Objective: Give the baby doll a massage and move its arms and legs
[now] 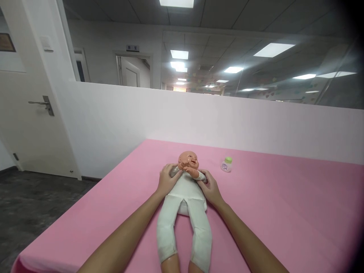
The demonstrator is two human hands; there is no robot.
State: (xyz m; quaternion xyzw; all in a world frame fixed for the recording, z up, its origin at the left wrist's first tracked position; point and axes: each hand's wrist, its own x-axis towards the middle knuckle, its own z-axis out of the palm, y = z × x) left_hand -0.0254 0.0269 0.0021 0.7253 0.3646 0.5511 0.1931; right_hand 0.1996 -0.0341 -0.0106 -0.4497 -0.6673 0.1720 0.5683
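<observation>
Your pink table (pixel 270 212) fills the lower view, running back to a white partition wall (pixel 199 121). On it a baby doll (pixel 186 193) in white clothes lies face up (head away from you). Your left hand (pixel 166 181) grasps its side at the shoulder; your right hand (pixel 209 187) clasps the other side. A small green-capped bottle (pixel 226 164) stands near the head.
</observation>
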